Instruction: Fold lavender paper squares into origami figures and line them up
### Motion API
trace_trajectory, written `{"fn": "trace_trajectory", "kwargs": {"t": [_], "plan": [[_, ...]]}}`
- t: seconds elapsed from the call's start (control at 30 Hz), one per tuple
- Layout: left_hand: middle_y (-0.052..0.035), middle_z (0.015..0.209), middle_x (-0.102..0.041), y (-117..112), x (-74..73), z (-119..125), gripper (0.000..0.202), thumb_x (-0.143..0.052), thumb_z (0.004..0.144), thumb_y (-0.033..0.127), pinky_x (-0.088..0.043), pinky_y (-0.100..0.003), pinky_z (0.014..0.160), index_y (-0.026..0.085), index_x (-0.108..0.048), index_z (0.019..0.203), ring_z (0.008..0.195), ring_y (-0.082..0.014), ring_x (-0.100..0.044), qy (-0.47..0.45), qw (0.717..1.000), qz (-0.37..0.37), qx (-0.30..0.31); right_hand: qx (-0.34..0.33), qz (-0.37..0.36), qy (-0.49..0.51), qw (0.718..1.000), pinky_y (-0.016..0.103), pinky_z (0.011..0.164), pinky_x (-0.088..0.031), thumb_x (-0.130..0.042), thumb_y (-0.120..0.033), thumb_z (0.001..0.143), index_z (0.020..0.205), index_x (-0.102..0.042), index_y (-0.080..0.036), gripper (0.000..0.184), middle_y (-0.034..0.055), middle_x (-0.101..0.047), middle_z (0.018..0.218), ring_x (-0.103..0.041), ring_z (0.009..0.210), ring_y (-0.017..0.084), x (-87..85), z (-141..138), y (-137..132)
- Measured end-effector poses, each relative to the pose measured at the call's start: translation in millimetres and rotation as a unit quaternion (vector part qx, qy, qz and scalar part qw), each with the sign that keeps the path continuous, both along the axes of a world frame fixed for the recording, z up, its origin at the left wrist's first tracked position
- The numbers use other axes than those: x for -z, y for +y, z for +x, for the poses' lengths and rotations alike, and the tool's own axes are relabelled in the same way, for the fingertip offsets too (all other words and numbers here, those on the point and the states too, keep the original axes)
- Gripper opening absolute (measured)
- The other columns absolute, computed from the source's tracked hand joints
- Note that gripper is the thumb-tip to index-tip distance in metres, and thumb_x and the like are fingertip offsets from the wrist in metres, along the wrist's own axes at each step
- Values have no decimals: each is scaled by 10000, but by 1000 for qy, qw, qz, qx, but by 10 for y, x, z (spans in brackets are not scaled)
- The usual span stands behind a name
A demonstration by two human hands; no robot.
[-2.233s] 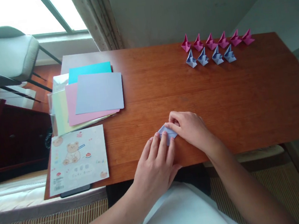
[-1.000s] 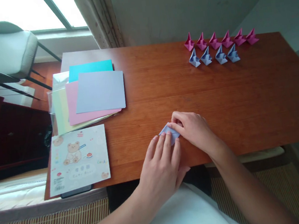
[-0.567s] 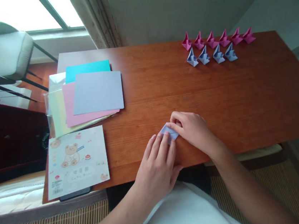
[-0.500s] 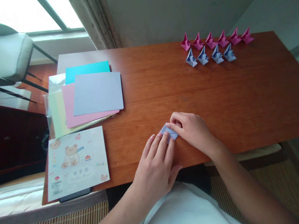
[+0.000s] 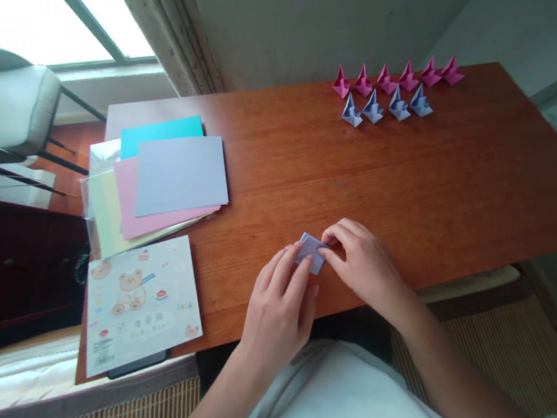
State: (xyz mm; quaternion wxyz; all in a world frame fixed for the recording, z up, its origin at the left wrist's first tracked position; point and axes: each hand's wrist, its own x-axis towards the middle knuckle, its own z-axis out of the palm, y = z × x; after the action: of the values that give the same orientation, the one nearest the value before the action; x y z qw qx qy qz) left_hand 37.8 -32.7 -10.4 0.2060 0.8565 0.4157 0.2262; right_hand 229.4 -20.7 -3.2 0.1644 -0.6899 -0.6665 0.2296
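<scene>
A small folded piece of lavender paper [image 5: 310, 248] lies near the table's front edge, turned like a diamond between my hands. On its left side rest the fingertips of my left hand [image 5: 280, 289], holding it against the tabletop, with the thumb off to the right below. My right hand [image 5: 359, 253] pinches the paper's right corner between thumb and curled fingers. Part of the paper is hidden under my fingertips. Toward the back right stand several lavender folded paper figures [image 5: 372, 108] in a row, and behind them a row of several pink ones [image 5: 387, 81].
Lavender sheets [image 5: 181, 174] lie on pink, yellow and turquoise paper [image 5: 162, 134] at the table's left. Nearer the front is a bear-printed packet [image 5: 141, 305], a dark flat object [image 5: 138, 366] partly beneath it. A chair [image 5: 0, 110] stands beyond the left edge.
My left fingers have drawn back to the paper's left edge, baring more of it. My right hand has shifted slightly nearer me along its right corner. The view has moved a little.
</scene>
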Motion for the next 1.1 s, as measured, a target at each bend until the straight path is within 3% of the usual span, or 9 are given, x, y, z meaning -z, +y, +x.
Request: {"fn": "trace_trajectory", "kwargs": {"t": [0.17,0.33,0.47,0.6,0.77,0.97,1.1], "plan": [[-130,1368,-608,178,13,-4,417,-542,971,195,-525,-420,1025,192,-499,1386,1224,-257,-597,9,997,6,-83,-24,21,71,997,339,876,-455,-671,-159,898,853,-607,-223,102,33,-655,958,-596,956,214,-3,35,-13],[-92,1125,-715,288,30,9,274,-596,958,259,-531,-407,870,192,-612,1223,969,-254,-659,20,998,-15,-51,-47,16,175,983,284,756,-470,-653,-165,921,879,-631,-234,84,-9,-675,878,-616,830,163,6,111,-68],[-41,924,-739,284,-7,-16,163,-635,921,196,-508,-303,708,185,-668,1080,766,-182,-651,-43,995,-82,-35,-27,41,230,972,264,714,-481,-652,-186,922,908,-643,-242,59,-22,-689,867,-624,772,141,-17,128,-100],[18,752,-695,268,-115,-36,75,-643,910,174,-447,-217,581,186,-698,961,607,-104,-573,-137,965,-221,-48,-8,64,275,959,271,756,-511,-642,-205,926,1009,-660,-253,98,-4,-723,967,-654,826,146,-48,83,-115],[2,717,-689,242,-170,-32,118,-663,923,273,-476,-221,603,176,-729,908,633,-118,-591,-234,912,-332,-60,8,25,339,941,292,780,-538,-679,-230,903,1049,-679,-262,149,10,-733,1016,-688,892,170,-25,4,-132],[-28,810,-746,206,-118,-28,174,-660,937,312,-552,-243,674,189,-754,1018,709,-148,-678,-293,866,-402,-60,46,10,408,912,290,740,-546,-707,-281,894,943,-696,-244,63,11,-721,904,-680,817,167,-4,9,-149],[-34,792,-756,199,-116,-19,161,-684,921,292,-571,-229,655,166,-764,981,668,-139,-690,-323,846,-419,-64,65,-8,438,897,271,711,-541,-742,-291,869,916,-706,-237,80,6,-725,859,-672,777,155,-1,4,-150]]}}
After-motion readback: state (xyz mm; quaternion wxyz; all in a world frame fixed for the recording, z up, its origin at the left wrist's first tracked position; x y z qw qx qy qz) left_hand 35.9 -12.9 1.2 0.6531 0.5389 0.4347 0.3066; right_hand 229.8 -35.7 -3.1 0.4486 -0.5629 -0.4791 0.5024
